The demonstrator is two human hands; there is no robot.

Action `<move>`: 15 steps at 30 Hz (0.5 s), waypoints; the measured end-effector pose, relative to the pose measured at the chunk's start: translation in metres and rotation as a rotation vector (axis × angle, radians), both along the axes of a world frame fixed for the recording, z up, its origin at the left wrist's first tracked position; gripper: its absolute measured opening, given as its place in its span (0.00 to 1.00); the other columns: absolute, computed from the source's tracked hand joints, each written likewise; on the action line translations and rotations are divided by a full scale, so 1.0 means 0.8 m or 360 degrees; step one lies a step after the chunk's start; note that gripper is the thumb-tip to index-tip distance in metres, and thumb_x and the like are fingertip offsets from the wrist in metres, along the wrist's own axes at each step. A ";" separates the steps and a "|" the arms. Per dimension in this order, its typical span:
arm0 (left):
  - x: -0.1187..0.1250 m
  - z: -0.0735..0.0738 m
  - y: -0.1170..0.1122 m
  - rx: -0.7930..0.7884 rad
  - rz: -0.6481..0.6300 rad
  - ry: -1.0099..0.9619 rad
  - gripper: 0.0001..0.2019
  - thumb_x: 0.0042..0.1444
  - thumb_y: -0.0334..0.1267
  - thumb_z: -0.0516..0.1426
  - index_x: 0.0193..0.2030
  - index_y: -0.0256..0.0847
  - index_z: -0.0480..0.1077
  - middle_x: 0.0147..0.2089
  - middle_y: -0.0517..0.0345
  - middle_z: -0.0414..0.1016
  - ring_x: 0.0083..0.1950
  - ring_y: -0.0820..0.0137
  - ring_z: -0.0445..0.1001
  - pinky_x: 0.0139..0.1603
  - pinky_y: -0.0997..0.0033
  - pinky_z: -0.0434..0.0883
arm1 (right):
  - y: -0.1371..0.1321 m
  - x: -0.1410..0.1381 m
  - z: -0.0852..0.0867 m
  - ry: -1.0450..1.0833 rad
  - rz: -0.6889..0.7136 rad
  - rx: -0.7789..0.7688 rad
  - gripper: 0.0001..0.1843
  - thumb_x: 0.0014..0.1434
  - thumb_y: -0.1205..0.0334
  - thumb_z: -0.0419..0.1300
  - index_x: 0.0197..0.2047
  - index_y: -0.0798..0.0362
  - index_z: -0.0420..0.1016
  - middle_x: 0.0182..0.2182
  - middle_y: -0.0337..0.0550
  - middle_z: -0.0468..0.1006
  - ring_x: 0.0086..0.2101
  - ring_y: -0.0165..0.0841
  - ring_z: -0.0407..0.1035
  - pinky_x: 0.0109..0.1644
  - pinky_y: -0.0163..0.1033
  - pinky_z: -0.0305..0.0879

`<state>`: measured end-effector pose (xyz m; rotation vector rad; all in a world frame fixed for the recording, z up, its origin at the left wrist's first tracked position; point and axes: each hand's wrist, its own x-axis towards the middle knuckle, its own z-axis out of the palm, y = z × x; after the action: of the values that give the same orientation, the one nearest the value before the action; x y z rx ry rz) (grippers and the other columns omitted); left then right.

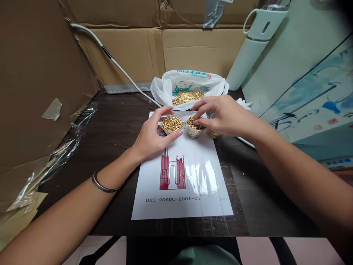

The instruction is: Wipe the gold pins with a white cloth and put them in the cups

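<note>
Two small clear cups full of thin gold pins stand side by side at the top of a white laminated sheet (182,173). My left hand (154,134) curls round the left cup (171,124), thumb under it and fingers over its far rim. My right hand (223,116) reaches into the right cup (193,129) with its fingertips pinched together among the pins. A third small cup (213,134) of pins sits partly hidden under my right palm. Behind them a white plastic bag (190,82) lies open on a larger heap of gold pins (187,97).
The sheet bears a red diagram and the code DRS-206DC-E001-01. Cardboard walls (35,73) close off the left and back of the dark table (116,125). A white cable (110,57) runs down the back, a white flask (253,44) stands at the back right, crumpled clear film (55,154) lies left.
</note>
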<state>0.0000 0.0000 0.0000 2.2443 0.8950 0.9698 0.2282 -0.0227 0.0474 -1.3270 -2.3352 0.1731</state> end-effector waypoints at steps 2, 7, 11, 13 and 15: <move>0.000 0.001 0.000 0.0010 -0.0002 0.0010 0.30 0.49 0.44 0.61 0.57 0.43 0.56 0.56 0.51 0.65 0.55 0.63 0.67 0.57 0.59 0.66 | -0.002 0.001 0.003 0.0002 -0.0017 0.0024 0.06 0.52 0.62 0.59 0.31 0.47 0.78 0.41 0.34 0.75 0.41 0.33 0.70 0.47 0.43 0.66; 0.001 0.000 0.001 0.0050 -0.0008 0.0031 0.30 0.49 0.45 0.61 0.57 0.43 0.56 0.58 0.50 0.63 0.57 0.61 0.64 0.56 0.59 0.66 | -0.010 -0.004 0.009 0.0079 -0.0095 0.0160 0.06 0.53 0.61 0.58 0.31 0.49 0.77 0.40 0.37 0.75 0.40 0.34 0.70 0.45 0.43 0.65; 0.002 0.003 0.001 0.0118 0.0028 0.0051 0.30 0.49 0.46 0.60 0.57 0.44 0.56 0.59 0.51 0.61 0.58 0.61 0.63 0.54 0.59 0.68 | -0.023 -0.021 0.007 0.0210 -0.0186 0.0244 0.07 0.55 0.62 0.56 0.33 0.50 0.76 0.36 0.41 0.75 0.39 0.37 0.68 0.45 0.45 0.64; 0.002 0.006 -0.003 0.0273 0.0091 0.0002 0.29 0.49 0.47 0.60 0.56 0.46 0.56 0.61 0.52 0.57 0.61 0.60 0.59 0.56 0.58 0.66 | -0.030 -0.032 0.005 0.0255 -0.0173 0.0299 0.07 0.55 0.63 0.55 0.33 0.51 0.75 0.36 0.41 0.75 0.40 0.37 0.68 0.47 0.45 0.63; 0.002 0.009 -0.012 0.0537 0.0190 -0.0112 0.27 0.47 0.46 0.61 0.53 0.46 0.58 0.60 0.54 0.56 0.62 0.59 0.56 0.61 0.54 0.61 | -0.037 -0.042 0.005 0.0288 -0.0117 0.0332 0.06 0.55 0.65 0.55 0.33 0.51 0.74 0.36 0.40 0.75 0.42 0.36 0.67 0.50 0.44 0.61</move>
<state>0.0016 -0.0094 0.0071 2.4352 0.8970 1.3313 0.1950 -0.0523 0.0512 -1.2379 -2.0882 0.0243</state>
